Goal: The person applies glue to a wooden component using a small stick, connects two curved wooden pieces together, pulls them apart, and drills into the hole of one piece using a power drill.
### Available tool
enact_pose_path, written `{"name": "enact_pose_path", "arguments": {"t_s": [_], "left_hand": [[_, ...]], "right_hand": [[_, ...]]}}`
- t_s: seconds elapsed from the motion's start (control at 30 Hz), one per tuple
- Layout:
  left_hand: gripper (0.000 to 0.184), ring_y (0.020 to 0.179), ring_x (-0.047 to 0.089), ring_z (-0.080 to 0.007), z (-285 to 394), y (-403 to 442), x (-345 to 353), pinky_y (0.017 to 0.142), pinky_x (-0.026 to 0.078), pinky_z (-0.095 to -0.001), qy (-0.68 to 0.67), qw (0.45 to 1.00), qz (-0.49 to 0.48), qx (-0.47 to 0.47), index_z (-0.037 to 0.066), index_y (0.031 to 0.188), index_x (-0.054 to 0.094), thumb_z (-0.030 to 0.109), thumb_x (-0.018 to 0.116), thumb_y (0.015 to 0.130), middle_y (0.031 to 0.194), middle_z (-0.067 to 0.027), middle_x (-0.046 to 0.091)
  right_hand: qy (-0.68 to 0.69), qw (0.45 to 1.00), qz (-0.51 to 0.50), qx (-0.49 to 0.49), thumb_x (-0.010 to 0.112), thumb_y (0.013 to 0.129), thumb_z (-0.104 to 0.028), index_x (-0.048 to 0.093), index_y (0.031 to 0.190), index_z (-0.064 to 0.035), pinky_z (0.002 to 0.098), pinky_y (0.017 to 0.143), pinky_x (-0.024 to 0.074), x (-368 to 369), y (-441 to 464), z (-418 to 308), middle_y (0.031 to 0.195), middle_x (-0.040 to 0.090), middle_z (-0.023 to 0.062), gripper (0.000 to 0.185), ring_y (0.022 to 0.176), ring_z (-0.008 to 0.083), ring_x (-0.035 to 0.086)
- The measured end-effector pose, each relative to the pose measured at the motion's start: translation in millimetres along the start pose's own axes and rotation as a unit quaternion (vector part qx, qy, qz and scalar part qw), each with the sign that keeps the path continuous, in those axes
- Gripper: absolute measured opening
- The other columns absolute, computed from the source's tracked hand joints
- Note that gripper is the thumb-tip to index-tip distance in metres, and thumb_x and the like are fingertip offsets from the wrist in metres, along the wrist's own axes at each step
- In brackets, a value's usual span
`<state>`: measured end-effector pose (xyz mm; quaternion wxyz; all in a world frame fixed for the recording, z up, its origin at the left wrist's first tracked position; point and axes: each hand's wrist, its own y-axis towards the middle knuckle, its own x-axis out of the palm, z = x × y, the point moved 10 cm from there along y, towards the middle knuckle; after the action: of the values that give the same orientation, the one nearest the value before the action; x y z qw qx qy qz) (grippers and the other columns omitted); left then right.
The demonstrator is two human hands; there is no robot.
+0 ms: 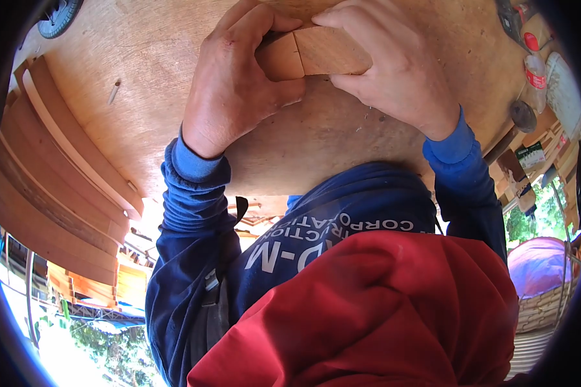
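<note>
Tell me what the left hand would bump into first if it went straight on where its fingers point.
First the wooden piece that the left hand touches, then probably the right hand at its other end, though depth is unclear.

left hand (232, 74) curled, right hand (400, 68) curled opposite, arms (190, 238) reaching forward

bright daylight, blown-out glare at lower left, soft sheen across the wood, fisheye-curved black edges, fine detail perhaps slightly soft

The left hand (229, 80) and right hand (399, 64) hold light-brown wood (329, 51) between them over the plywood surface (152, 77).
</note>
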<state>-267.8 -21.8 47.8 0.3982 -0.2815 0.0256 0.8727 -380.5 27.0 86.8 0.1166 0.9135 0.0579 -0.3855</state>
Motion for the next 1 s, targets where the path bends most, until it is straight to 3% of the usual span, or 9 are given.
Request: {"name": "enact_pose_path", "arguments": {"t_s": [0.17,0.37,0.47,0.77,0.8,0.87,0.93,1.0], "left_hand": [[0.05,0.098,0.069,-0.0263,-2,1,2,0.091,0.054,-0.0333,0.0,1.0,-0.003,-0.011,0.002,0.109,0.067,-0.001,0.082,0.061,0.101,-0.0107,0.064],[0.056,0.102,0.065,-0.036,1,4,8,0.09,0.054,-0.0401,0.012,0.999,-0.031,0.043,0.002,0.114,0.061,-0.001,0.08,0.062,0.105,-0.0149,0.063],[0.049,0.099,0.056,-0.0434,3,7,7,0.086,0.049,-0.0456,-0.008,0.993,-0.045,0.108,0.003,0.11,0.055,0.001,0.078,0.067,0.105,-0.0221,0.057],[0.041,0.099,0.056,-0.0442,5,0,1,0.085,0.049,-0.0443,-0.06,0.989,0.0,0.138,0.001,0.106,0.055,-0.002,0.075,0.071,0.103,-0.0228,0.057],[0.041,0.1,0.056,-0.0435,8,-1,1,0.086,0.049,-0.0439,-0.073,0.982,-0.003,0.174,0.001,0.108,0.055,-0.004,0.074,0.071,0.104,-0.0229,0.057],[0.042,0.101,0.057,-0.04,6,3,9,0.088,0.048,-0.0428,-0.136,0.968,-0.043,0.205,0.002,0.11,0.055,-0.006,0.072,0.073,0.108,-0.0216,0.058],[0.044,0.104,0.058,-0.0322,-15,14,33,0.09,0.047,-0.0408,-0.268,0.942,-0.147,0.142,0.003,0.114,0.055,-0.008,0.07,0.074,0.118,-0.0172,0.061],[0.049,0.105,0.06,-0.0309,-15,14,32,0.091,0.049,-0.0408,-0.239,0.954,-0.142,0.11,0.003,0.115,0.057,-0.006,0.073,0.07,0.118,-0.015,0.063]], "right_hand": [[-0.007,1.0,0.001,-0.004,0.084,0.071,-0.01,0.064,0.112,-0.0048,0.0432,0.091,0.0512,0,0,0,0.104,0.066,0.0127,0.046,0.102,0.0346,0.063],[-0.005,1.0,-0.009,0.009,0.083,0.07,-0.008,0.063,0.11,-0.0046,0.0426,0.09,0.0514,-3,4,-2,0.103,0.065,0.0126,0.045,0.1,0.035,0.063],[-0.009,0.999,-0.033,0.015,0.083,0.07,-0.008,0.064,0.11,-0.0047,0.043,0.091,0.0511,1,3,-3,0.103,0.064,0.0128,0.045,0.1,0.0349,0.063],[0.009,0.993,-0.082,0.085,0.087,0.077,-0.018,0.064,0.105,-0.0048,0.0417,0.09,0.0512,10,12,-4,0.099,0.064,0.0147,0.038,0.096,0.0348,0.064],[0.005,0.992,-0.083,0.093,0.088,0.079,-0.02,0.063,0.104,-0.0047,0.0416,0.09,0.0513,11,11,-1,0.098,0.065,0.015,0.038,0.096,0.0346,0.064],[0.012,0.978,-0.113,0.172,0.086,0.082,-0.019,0.063,0.104,-0.0042,0.0411,0.09,0.0514,16,13,1,0.1,0.066,0.0167,0.036,0.097,0.0339,0.065],[0.092,0.952,-0.124,0.266,0.081,0.087,-0.021,0.064,0.105,-0.0037,0.0406,0.089,0.0516,24,10,7,0.103,0.068,0.0178,0.031,0.099,0.0329,0.066],[0.185,0.915,-0.116,0.339,0.077,0.091,-0.025,0.064,0.107,-0.0034,0.0401,0.087,0.0523,40,-1,18,0.103,0.069,0.0171,0.03,0.098,0.0308,0.067]]}}
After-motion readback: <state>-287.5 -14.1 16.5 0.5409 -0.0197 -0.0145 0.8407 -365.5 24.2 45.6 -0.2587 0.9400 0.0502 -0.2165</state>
